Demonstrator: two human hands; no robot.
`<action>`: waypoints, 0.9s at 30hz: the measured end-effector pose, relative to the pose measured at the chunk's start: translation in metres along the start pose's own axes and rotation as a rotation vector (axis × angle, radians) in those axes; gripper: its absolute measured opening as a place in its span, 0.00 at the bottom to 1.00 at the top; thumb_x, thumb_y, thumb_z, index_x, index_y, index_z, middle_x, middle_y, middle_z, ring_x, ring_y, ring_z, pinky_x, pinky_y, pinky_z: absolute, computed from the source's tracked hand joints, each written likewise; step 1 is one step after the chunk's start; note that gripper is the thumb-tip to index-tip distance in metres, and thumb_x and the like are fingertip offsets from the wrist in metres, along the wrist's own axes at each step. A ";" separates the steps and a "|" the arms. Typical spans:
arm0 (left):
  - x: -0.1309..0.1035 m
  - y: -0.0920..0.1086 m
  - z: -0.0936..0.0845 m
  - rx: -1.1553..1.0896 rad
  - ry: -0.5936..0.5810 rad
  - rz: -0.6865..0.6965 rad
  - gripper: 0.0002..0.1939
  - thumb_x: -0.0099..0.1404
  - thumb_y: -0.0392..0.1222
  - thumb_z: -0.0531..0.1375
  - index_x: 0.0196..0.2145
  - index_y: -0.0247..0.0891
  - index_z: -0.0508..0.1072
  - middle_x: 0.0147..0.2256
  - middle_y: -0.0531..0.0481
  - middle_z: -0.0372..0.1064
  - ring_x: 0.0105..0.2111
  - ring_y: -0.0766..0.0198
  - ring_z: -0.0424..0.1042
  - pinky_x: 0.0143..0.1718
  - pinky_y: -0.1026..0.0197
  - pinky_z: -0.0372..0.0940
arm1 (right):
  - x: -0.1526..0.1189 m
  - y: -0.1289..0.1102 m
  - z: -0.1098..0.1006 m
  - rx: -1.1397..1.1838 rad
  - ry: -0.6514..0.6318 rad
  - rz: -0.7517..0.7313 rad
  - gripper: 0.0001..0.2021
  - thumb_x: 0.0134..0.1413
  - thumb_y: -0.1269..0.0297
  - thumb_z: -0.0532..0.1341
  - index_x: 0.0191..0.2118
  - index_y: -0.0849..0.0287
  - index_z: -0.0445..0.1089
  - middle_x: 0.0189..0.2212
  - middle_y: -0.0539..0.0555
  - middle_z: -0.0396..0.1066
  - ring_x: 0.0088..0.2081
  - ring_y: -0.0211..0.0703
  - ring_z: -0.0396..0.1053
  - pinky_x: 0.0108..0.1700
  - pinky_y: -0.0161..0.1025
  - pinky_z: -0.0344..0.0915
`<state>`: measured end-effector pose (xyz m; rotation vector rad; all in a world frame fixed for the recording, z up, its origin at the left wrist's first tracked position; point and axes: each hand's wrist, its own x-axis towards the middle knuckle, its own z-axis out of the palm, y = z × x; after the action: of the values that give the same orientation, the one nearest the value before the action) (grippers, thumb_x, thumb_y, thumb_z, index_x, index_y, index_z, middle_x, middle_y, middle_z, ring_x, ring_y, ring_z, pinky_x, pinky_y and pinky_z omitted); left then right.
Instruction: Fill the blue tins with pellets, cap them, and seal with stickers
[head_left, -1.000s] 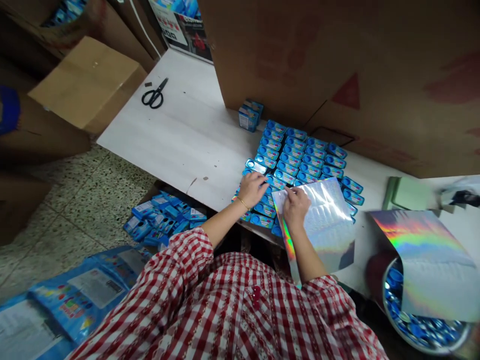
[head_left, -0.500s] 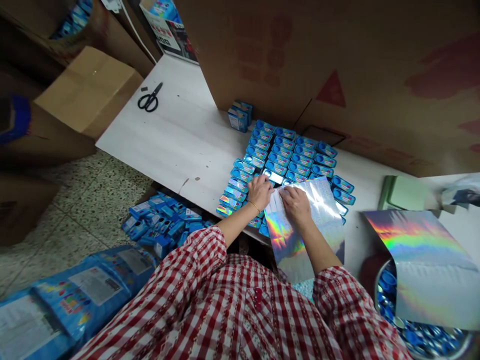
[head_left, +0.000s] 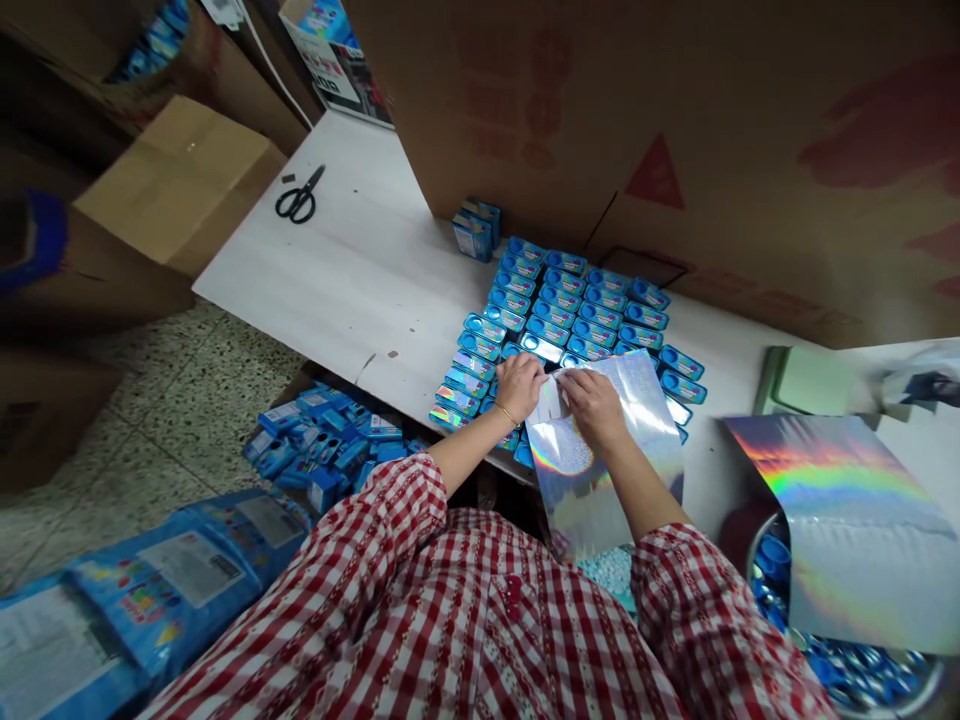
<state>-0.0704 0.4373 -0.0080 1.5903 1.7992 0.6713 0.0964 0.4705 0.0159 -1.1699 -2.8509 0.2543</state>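
Observation:
A shiny rainbow-silver sticker sheet (head_left: 600, 480) hangs over the table's front edge, its upper left corner between my two hands. My left hand (head_left: 520, 385) has its fingers pressed together at that corner. On the sheet's upper edge my right hand (head_left: 592, 403) is closed, pinching the sheet near a small lifted strip (head_left: 553, 395). Beyond and beside both hands lie rows of small blue boxes (head_left: 555, 312) with a round hole and a coloured label. Some boxes at the left end bear shiny rainbow strips (head_left: 459, 400). My fingertips partly hide what they grip.
Black scissors (head_left: 300, 197) lie on the white table (head_left: 375, 250). A tall cardboard box (head_left: 600, 130) stands behind the rows. To the right, a second shiny sheet (head_left: 862, 540) covers part of a tub of blue pieces (head_left: 862, 680). Loose blue boxes (head_left: 330, 440) are heaped below left.
The sheet's upper left corner has lifted and a small strip there now shows between my fingers. My hands stay nearly in place; the view has shifted slightly.

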 end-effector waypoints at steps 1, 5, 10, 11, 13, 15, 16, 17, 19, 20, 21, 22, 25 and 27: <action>0.000 0.000 0.000 -0.001 0.006 0.002 0.08 0.64 0.43 0.53 0.32 0.39 0.69 0.42 0.47 0.67 0.43 0.57 0.61 0.43 0.54 0.52 | -0.002 -0.001 0.000 0.020 0.028 0.011 0.13 0.59 0.67 0.51 0.44 0.59 0.70 0.44 0.58 0.70 0.44 0.45 0.62 0.43 0.41 0.57; -0.001 0.000 -0.001 -0.009 -0.011 0.016 0.08 0.64 0.43 0.53 0.31 0.39 0.68 0.40 0.48 0.68 0.42 0.58 0.62 0.42 0.55 0.52 | -0.003 -0.005 -0.006 0.097 0.125 0.036 0.12 0.59 0.65 0.51 0.39 0.60 0.70 0.44 0.60 0.69 0.44 0.45 0.63 0.45 0.42 0.59; -0.001 0.004 -0.005 -0.023 -0.046 0.016 0.09 0.65 0.44 0.51 0.32 0.39 0.68 0.38 0.48 0.69 0.41 0.59 0.63 0.41 0.56 0.51 | 0.008 -0.003 -0.016 0.096 0.104 0.047 0.14 0.59 0.64 0.51 0.47 0.59 0.68 0.45 0.59 0.68 0.45 0.46 0.62 0.45 0.44 0.60; -0.001 0.004 -0.005 -0.026 -0.046 0.018 0.09 0.65 0.44 0.51 0.32 0.39 0.68 0.38 0.48 0.69 0.41 0.59 0.63 0.41 0.56 0.51 | 0.010 -0.002 -0.017 0.086 0.088 0.036 0.14 0.59 0.64 0.51 0.47 0.59 0.68 0.45 0.59 0.68 0.45 0.46 0.63 0.44 0.44 0.60; -0.002 0.004 -0.005 -0.032 -0.041 0.023 0.09 0.65 0.43 0.51 0.32 0.39 0.68 0.38 0.48 0.69 0.41 0.59 0.63 0.40 0.56 0.51 | 0.014 -0.001 -0.017 0.061 0.063 0.007 0.14 0.59 0.64 0.51 0.46 0.58 0.69 0.44 0.59 0.69 0.43 0.46 0.63 0.43 0.43 0.61; -0.003 0.003 -0.005 -0.039 -0.032 0.025 0.09 0.65 0.43 0.51 0.32 0.39 0.68 0.38 0.48 0.69 0.41 0.59 0.64 0.41 0.56 0.51 | 0.014 0.000 -0.015 0.040 0.073 -0.033 0.14 0.59 0.65 0.51 0.45 0.59 0.70 0.42 0.58 0.71 0.41 0.44 0.64 0.42 0.42 0.61; -0.003 0.003 -0.005 -0.042 -0.026 0.022 0.08 0.65 0.43 0.52 0.32 0.38 0.68 0.38 0.48 0.69 0.41 0.59 0.64 0.41 0.56 0.51 | 0.013 0.000 -0.013 0.033 0.088 -0.054 0.13 0.59 0.65 0.51 0.44 0.59 0.71 0.41 0.57 0.71 0.40 0.44 0.64 0.42 0.41 0.62; -0.003 0.003 -0.005 -0.045 -0.023 0.015 0.08 0.65 0.43 0.52 0.32 0.38 0.68 0.38 0.48 0.69 0.41 0.59 0.64 0.41 0.56 0.51 | 0.012 0.001 -0.010 0.024 0.103 -0.070 0.13 0.59 0.66 0.51 0.43 0.60 0.71 0.41 0.57 0.71 0.40 0.43 0.64 0.43 0.40 0.62; -0.004 0.003 -0.005 -0.049 -0.024 -0.002 0.09 0.65 0.43 0.51 0.32 0.38 0.67 0.38 0.48 0.68 0.41 0.59 0.64 0.41 0.56 0.52 | 0.008 0.001 -0.005 0.001 0.126 -0.074 0.12 0.59 0.66 0.51 0.42 0.60 0.71 0.41 0.57 0.72 0.39 0.42 0.65 0.43 0.39 0.62; -0.004 0.002 -0.005 -0.049 -0.026 -0.009 0.09 0.65 0.43 0.51 0.32 0.38 0.67 0.38 0.48 0.68 0.41 0.59 0.64 0.40 0.56 0.52 | 0.007 0.002 -0.004 -0.008 0.128 -0.069 0.12 0.59 0.66 0.51 0.41 0.59 0.71 0.41 0.57 0.72 0.39 0.42 0.65 0.43 0.39 0.63; -0.005 0.002 -0.005 -0.047 -0.028 -0.016 0.09 0.65 0.43 0.51 0.32 0.38 0.67 0.38 0.48 0.68 0.41 0.59 0.64 0.40 0.56 0.52 | 0.005 0.002 -0.003 -0.014 0.125 -0.063 0.12 0.59 0.67 0.51 0.40 0.59 0.71 0.41 0.57 0.72 0.39 0.42 0.65 0.42 0.39 0.63; -0.005 0.002 -0.004 -0.044 -0.028 -0.020 0.09 0.65 0.43 0.51 0.32 0.38 0.67 0.38 0.48 0.68 0.41 0.59 0.64 0.40 0.56 0.52 | 0.004 0.002 -0.004 -0.018 0.115 -0.058 0.11 0.59 0.67 0.51 0.40 0.59 0.71 0.41 0.57 0.72 0.39 0.42 0.66 0.42 0.39 0.63; -0.004 0.000 -0.001 -0.019 -0.018 -0.028 0.08 0.65 0.43 0.52 0.32 0.38 0.68 0.37 0.48 0.68 0.40 0.58 0.64 0.39 0.56 0.53 | 0.000 -0.004 -0.020 -0.021 0.063 -0.045 0.10 0.58 0.67 0.52 0.38 0.60 0.70 0.40 0.58 0.71 0.40 0.43 0.65 0.41 0.40 0.62; -0.002 -0.001 0.000 0.001 -0.018 -0.030 0.08 0.64 0.43 0.53 0.32 0.39 0.68 0.37 0.47 0.68 0.41 0.58 0.64 0.39 0.55 0.54 | -0.002 -0.013 -0.044 -0.020 0.021 -0.014 0.09 0.57 0.66 0.52 0.35 0.60 0.69 0.40 0.59 0.70 0.39 0.44 0.65 0.41 0.41 0.62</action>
<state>-0.0715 0.4354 -0.0085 1.5622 1.8073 0.6405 0.0941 0.4660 0.0617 -1.1489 -2.8491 0.2121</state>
